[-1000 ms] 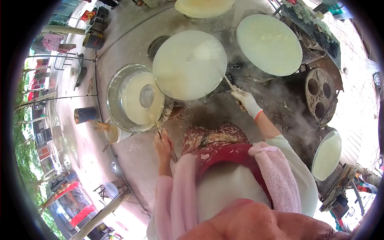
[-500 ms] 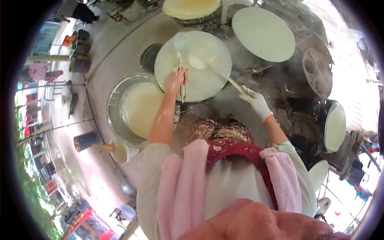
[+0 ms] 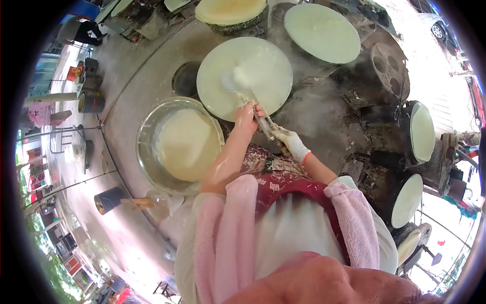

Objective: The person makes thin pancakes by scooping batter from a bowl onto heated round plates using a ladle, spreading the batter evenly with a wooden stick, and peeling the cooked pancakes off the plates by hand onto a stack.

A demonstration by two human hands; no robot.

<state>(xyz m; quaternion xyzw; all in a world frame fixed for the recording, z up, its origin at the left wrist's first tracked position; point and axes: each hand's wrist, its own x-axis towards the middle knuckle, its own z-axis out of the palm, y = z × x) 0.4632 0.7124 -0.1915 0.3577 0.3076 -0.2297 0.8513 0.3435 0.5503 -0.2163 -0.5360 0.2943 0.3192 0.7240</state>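
My bare left hand (image 3: 247,115) is closed round the handle of a ladle, above the near edge of a round griddle (image 3: 273,91) coated with pale batter. The ladle's bowl (image 3: 229,82) is low over the batter. My right hand (image 3: 291,142), in a white glove, is closed on the handle of a long-handled spreader, just right of my left hand. Its rounded pale head (image 3: 246,76) lies over the middle of the griddle, partly blurred by steam. The two handles appear to cross near my hands. Left of my left arm stands a metal basin (image 3: 144,147) holding cream-coloured batter (image 3: 185,144).
More batter-coated griddles (image 3: 324,33) (image 3: 422,131) (image 3: 407,201) stand right. A stack of pale round sheets (image 3: 230,10) is behind. A perforated round plate (image 3: 389,71) lies at right. A dark bucket (image 3: 109,200) stands left, and a person (image 3: 83,31) is far left.
Both hands have come closer to my body and to each other. The ladle's bowl has moved down toward the griddle's middle, and the spreader's handle now points more steeply toward me.
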